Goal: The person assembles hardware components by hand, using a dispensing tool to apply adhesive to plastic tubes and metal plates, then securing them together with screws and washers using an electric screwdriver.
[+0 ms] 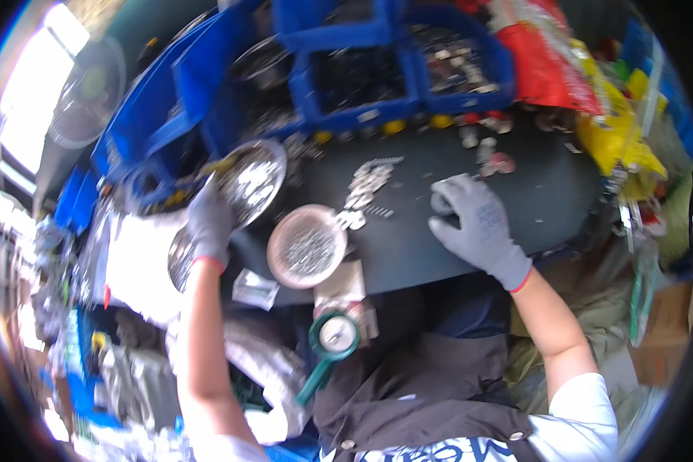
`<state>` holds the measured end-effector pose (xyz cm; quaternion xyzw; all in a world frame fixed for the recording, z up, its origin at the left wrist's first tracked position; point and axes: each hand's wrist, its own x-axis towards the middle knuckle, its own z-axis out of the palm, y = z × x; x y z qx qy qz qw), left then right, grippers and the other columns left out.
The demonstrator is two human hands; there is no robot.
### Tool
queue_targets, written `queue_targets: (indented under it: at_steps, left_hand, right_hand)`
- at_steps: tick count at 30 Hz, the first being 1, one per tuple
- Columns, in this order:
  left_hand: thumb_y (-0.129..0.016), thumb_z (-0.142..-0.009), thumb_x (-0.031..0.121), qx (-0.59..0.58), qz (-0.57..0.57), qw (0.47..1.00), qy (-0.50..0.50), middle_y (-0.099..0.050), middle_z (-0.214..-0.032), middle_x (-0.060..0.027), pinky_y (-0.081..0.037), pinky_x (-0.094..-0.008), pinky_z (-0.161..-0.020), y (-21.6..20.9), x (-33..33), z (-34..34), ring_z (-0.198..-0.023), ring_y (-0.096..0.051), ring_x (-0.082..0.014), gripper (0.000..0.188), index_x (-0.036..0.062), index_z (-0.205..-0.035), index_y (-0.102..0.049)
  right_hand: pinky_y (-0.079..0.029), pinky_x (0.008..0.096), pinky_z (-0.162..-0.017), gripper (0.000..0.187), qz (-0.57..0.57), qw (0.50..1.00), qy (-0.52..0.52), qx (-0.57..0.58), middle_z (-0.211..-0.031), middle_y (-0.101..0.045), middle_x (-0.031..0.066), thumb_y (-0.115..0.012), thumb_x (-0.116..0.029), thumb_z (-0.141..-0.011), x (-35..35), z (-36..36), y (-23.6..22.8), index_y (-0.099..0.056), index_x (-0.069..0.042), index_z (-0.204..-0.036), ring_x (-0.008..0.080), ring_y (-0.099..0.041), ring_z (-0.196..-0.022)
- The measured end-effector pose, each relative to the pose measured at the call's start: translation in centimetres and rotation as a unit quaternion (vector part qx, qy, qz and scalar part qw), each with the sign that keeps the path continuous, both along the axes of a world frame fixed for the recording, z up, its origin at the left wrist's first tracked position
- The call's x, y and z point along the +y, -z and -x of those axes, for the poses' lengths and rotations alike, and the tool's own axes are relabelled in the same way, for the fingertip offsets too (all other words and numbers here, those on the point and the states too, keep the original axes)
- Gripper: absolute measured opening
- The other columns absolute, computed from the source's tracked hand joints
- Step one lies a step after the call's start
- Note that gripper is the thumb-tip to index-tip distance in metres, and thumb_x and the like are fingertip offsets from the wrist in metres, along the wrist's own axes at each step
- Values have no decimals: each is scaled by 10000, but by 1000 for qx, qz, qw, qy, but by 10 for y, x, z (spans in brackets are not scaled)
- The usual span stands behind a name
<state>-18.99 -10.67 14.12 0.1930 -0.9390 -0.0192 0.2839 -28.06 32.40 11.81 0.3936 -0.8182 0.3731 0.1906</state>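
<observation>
Grip of left hand point(211, 223) at metal bowl point(282, 173) cannot be told; right hand point(476, 229) is parted, seemingly unloaded; parts point(256, 186) may be spilled if bowl is tipped.

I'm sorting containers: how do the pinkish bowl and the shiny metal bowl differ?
The pinkish bowl is dull; the metal bowl gleams. The pinkish bowl looks round, while the metal bowl shows as a slanted oval. The left hand is at the metal bowl; no hand is at the pinkish bowl. Both hold silvery pieces.
</observation>
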Motion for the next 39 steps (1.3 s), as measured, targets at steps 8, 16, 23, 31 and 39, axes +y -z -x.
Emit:
queue_targets:
  at_steps: [8,16,23,31,39]
  left_hand:
    - [-649,-904,239,38,-379,912,152,-672,-812,-62,-499,-303,-728,-35,54,-31,-768,-627,-177,254,14,-1020,-658]
    - [-727,-838,194,-284,-506,793,185,-682,-784,-22,-495,-238,-642,-62,182,-115,-699,-605,-70,198,29,-942,-694]
    - [-729,-835,258,-327,-534,762,164,-685,-818,-40,-497,-243,-716,-58,179,-115,-762,-615,-75,265,32,-967,-688]
    - [-715,-809,320,-61,-450,882,126,-693,-889,-152,-518,-382,-759,-40,88,-103,-835,-673,-264,414,-37,-1013,-670]
    - [-617,-785,211,-213,-72,961,-159,-690,-915,-171,-521,-410,-813,8,-35,-131,-876,-664,-331,199,117,-910,-739]
  right_hand:
    - [-460,392,-879,339,-27,996,81,-1,-1060,-593,126,-621,-30,-764,0,14,27,-628,-47,-1102,305,-573,-974]
    - [-487,323,-799,254,35,955,-114,-272,-966,-648,117,-558,-33,-833,-23,-21,11,-650,3,-1067,208,-639,-863]
    - [-454,371,-873,212,-9,995,-32,-98,-1017,-633,131,-568,-90,-850,-26,-18,26,-673,-27,-1024,279,-601,-983]
    - [-406,397,-972,476,-114,993,-26,-11,-1199,-584,129,-620,-46,-742,-6,-39,19,-604,-57,-1217,324,-522,-1106]
    - [-440,362,-917,423,-66,984,-85,-145,-1124,-584,121,-656,-76,-704,-12,-46,-11,-615,-58,-1124,272,-571,-1021]
